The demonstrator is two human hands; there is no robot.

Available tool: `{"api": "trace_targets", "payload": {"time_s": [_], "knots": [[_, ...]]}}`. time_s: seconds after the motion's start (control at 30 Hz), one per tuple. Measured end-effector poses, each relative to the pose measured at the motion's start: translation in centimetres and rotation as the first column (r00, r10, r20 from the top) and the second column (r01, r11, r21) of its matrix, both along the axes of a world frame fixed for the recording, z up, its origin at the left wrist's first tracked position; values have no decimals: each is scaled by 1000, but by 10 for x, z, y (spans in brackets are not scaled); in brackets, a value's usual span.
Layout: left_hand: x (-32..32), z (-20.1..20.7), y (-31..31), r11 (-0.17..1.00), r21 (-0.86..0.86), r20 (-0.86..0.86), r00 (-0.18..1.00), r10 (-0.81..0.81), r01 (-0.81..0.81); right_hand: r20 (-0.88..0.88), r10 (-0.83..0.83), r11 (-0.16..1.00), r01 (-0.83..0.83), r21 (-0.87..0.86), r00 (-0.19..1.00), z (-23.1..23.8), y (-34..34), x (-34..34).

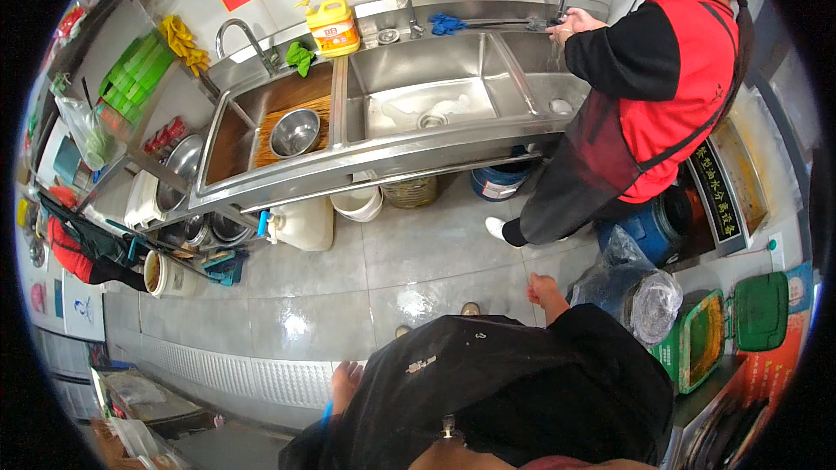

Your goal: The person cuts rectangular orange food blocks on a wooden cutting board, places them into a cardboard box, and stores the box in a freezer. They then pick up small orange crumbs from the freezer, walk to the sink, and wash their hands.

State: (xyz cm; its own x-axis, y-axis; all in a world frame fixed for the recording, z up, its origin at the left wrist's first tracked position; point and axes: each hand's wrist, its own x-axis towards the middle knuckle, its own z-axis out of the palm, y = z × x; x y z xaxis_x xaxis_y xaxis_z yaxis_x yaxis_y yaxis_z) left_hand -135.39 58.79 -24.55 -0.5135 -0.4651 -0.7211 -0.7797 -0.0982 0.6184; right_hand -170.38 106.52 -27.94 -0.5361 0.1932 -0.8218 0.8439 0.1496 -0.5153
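Note:
My left hand (pixel 345 386) hangs low beside my black apron (pixel 453 348), its fingers slightly apart and nothing seen in it. A blue band (pixel 327 412) shows at that wrist. On the other side, my right hand (pixel 546 292) reaches out past a black sleeve, fingers curled in, with no object visible in it. Neither hand touches the sink. Nearest to the right hand are the grey floor tiles (pixel 453 244) and a clear plastic bag (pixel 610 270).
A steel three-basin sink (pixel 431 48) lines the wall, with a metal bowl (pixel 295 133) in its left basin and a yellow jug (pixel 332 28) on its ledge. A person (pixel 657 96) works at the right basin. A green bin (pixel 701 344) stands right; buckets (pixel 357 202) sit underneath.

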Motion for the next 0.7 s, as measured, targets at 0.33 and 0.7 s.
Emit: {"api": "trace_targets", "payload": {"time_s": [0.33, 0.7], "knots": [[16, -66, -20, 991, -130, -306, 952, -30, -11, 48, 21, 1000, -21, -9, 999, -22, 13, -5], [-57, 7, 16, 533, 370, 35, 585, 810, -761, 53, 8, 1000, -7, -24, 999, -28, 28, -14]]}}
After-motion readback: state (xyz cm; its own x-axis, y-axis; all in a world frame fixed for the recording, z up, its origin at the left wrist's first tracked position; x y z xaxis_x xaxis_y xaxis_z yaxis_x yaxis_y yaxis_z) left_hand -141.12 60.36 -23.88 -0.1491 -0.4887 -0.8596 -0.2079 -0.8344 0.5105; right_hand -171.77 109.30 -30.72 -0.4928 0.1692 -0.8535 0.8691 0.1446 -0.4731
